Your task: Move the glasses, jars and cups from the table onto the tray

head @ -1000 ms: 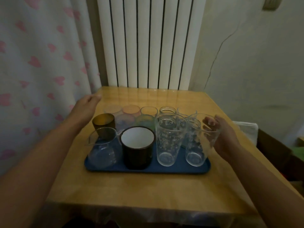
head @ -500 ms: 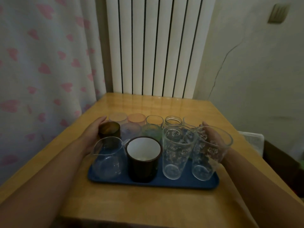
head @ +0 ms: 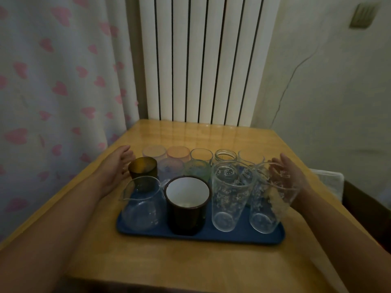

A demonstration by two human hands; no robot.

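Note:
A blue tray [head: 201, 236] on the wooden table [head: 148, 261] holds several vessels. In its front row stand a clear glass jug [head: 140, 203], a dark cup with a white inside [head: 186, 205] and two tall printed glasses [head: 229, 197] [head: 268, 208]. Behind them are an amber glass [head: 142, 169], pink, orange, blue and green glasses, and a clear jar [head: 225, 156]. My left hand [head: 118, 166] is open beside the amber glass at the tray's left. My right hand [head: 289, 174] is open just behind and right of the rightmost printed glass, holding nothing.
A white ribbed radiator [head: 203, 60] stands behind the table. A curtain with pink hearts [head: 53, 81] hangs on the left. A white cloth [head: 330, 180] lies past the table's right edge, over a dark piece of furniture.
My left hand came down beside the amber glass and then spread open. My right hand let go of the rightmost printed glass and opened. The view has tilted slightly.

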